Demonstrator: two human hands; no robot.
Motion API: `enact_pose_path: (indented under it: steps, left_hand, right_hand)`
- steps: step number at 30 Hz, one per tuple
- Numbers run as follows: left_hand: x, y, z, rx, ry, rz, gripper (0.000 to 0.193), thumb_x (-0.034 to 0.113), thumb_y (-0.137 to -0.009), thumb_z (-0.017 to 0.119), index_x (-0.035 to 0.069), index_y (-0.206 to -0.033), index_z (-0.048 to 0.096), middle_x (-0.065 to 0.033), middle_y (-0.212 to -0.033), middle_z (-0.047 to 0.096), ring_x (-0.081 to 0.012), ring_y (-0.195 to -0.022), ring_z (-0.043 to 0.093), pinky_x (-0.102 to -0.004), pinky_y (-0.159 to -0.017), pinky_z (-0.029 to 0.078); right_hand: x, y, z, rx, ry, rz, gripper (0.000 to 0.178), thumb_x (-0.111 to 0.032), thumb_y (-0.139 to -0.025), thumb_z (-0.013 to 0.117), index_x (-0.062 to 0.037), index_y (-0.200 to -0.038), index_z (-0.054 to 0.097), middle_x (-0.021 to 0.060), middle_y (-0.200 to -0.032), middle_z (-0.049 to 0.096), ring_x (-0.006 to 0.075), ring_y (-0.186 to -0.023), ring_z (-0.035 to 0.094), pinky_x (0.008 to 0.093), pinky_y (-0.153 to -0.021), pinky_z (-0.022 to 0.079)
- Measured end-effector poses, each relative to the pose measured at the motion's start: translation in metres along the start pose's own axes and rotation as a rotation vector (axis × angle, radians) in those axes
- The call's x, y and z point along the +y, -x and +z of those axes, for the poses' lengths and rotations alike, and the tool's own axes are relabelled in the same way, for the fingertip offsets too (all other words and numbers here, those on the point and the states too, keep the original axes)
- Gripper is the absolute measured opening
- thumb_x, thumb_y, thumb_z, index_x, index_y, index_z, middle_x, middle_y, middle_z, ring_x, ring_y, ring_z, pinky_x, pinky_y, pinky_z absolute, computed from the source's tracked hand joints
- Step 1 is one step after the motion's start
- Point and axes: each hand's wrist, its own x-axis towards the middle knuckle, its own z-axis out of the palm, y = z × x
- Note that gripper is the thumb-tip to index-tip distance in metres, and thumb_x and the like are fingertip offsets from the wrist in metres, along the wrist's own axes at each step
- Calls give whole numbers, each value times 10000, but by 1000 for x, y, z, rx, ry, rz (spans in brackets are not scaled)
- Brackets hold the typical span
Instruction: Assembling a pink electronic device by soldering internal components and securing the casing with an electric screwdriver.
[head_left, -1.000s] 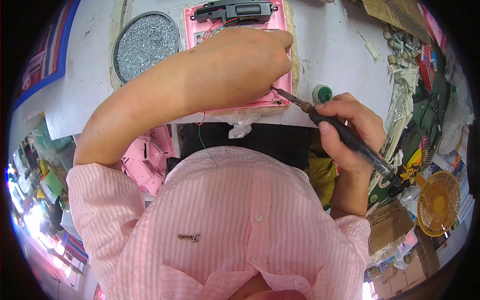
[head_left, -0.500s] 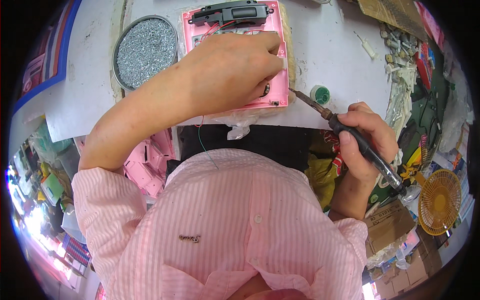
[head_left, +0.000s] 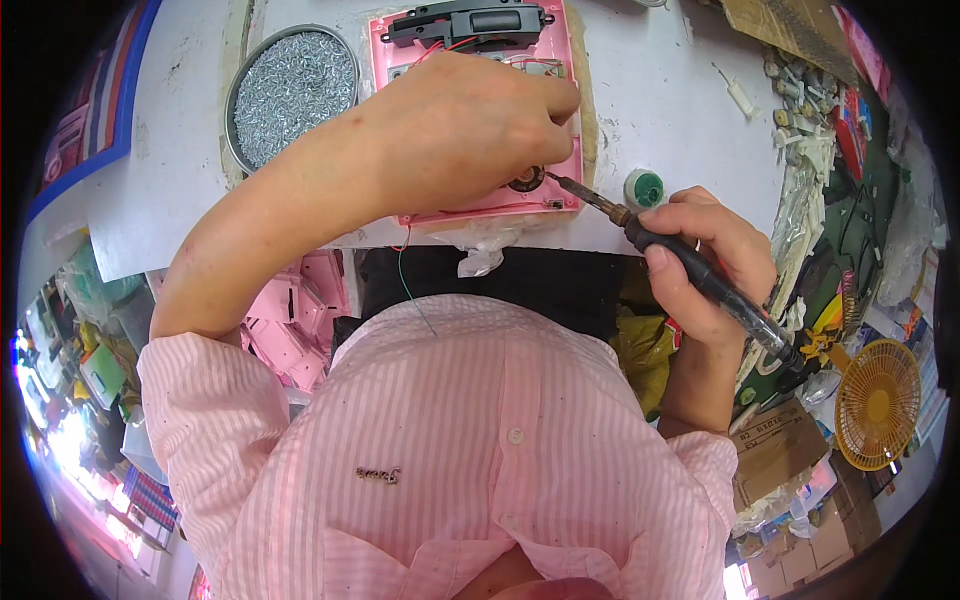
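Note:
A shallow pink plastic casing [head_left: 553, 38] lies at the table's front edge, with a black molded module [head_left: 490, 22] at its far end and thin red wires [head_left: 462, 43] beside that. My left hand [head_left: 470, 120] reaches over the casing, fingers curled downward and closed; whatever they pinch is hidden beneath. Just below those fingers shows part of a small round black component [head_left: 527, 180] with a coppery middle. My right hand [head_left: 705, 255] grips a soldering iron [head_left: 617, 212] by its black handle. The iron's tip is at the round component's right edge; contact is unclear.
A round metal tin [head_left: 292, 100] full of small screws stands left of the casing. Right of it sits a small green-and-white container [head_left: 643, 188]. A thin green wire [head_left: 408, 275] hangs off the front edge. Clutter lines the far right, near a yellow fan [head_left: 878, 405].
My right hand has brought the soldering iron leftward, its tip moving from the casing's right rim to the round component. My left hand has shifted slightly, uncovering more of that component.

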Motion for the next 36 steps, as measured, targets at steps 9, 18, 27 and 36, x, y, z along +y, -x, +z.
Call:
enact_pose_path:
  steps: [9, 18, 27, 36]
  left_hand:
    - [4, -5, -6, -43, -54, 61, 92, 129, -781, 699, 72, -833, 650, -27, -907, 580, -227, -821, 658, -354, -654, 534]
    - [9, -10, -6, -93, -130, 57, 81, 148, -766, 681, 72, -791, 670, -17, -878, 580, -206, -834, 656, -353, -667, 536]
    - [8, -12, -4, -88, -136, 81, 94, 158, -757, 675, 67, -777, 680, -15, -874, 593, -199, -832, 656, -349, -676, 537]
    - [4, -9, -7, -109, -149, 105, 93, 150, -757, 667, 66, -794, 679, -17, -896, 607, -202, -848, 653, -348, -670, 533]
  right_hand:
    - [1, -1, 1, -15, 19, -8, 213, -53, -714, 764, -16, -921, 730, 58, -685, 640, 160, -570, 559, 275, -541, 417]
    - [-2, -4, 3, -20, 46, 19, 203, -67, -722, 767, -24, -917, 731, 57, -695, 652, 163, -577, 569, 279, -553, 434]
    - [-2, 5, -7, -2, 15, 70, 201, -89, -742, 764, -13, -925, 735, 73, -747, 676, 135, -560, 554, 266, -529, 413]
    - [-8, 3, -5, -10, 34, 44, 203, -73, -749, 756, -3, -936, 725, 72, -736, 665, 131, -584, 559, 269, -548, 418]
